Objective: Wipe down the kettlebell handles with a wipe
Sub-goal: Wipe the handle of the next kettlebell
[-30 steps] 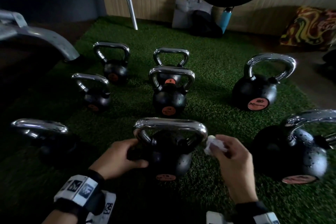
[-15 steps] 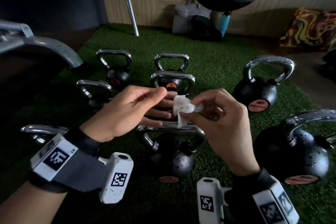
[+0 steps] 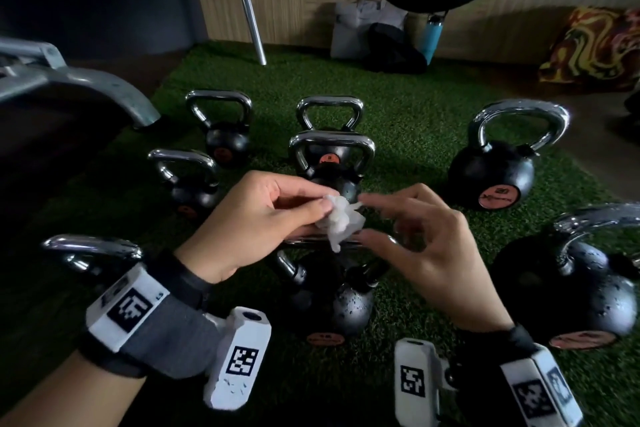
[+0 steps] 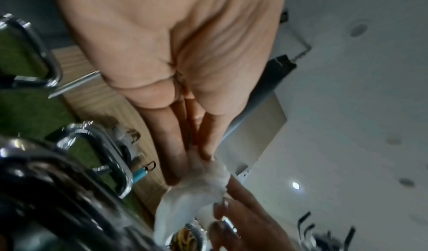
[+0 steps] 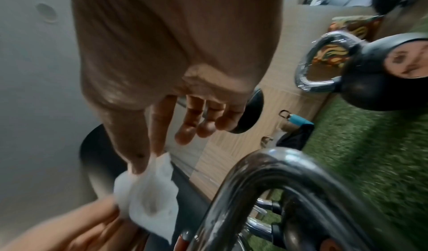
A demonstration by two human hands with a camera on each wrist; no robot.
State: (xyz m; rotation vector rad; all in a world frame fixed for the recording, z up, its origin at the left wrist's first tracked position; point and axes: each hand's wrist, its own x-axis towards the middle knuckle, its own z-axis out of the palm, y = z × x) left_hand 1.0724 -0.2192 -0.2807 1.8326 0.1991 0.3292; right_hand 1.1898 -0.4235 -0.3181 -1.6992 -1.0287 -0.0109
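The left hand's [image 3: 256, 218] fingers [image 3: 313, 206] pinch a crumpled white wipe [image 3: 341, 222], thumb against fingertips, holding it in the air just above the chrome handle [image 3: 311, 239] of the nearest kettlebell [image 3: 332, 302]. The right hand [image 3: 426, 246] reaches in from the other side with its fingers [image 3: 372, 199] loosely spread; in the right wrist view the thumb and forefinger tips touch the wipe's edge [image 5: 148, 187], but whether they truly grip it I cannot tell. Both hands meeting on the wad suggests it is being passed over or reshaped so that a fresh face can go against the metal. The wipe hangs close over the handle, not yet on it, so the next stroke needs only a short drop. That kettlebell's black body is beaded with droplets, as is the larger one at the right [image 3: 568, 291], which may mean they have been sprayed. Six more kettlebells stand upright on the green turf [image 3: 408, 107], apart from one another, their handles free to reach in turn.
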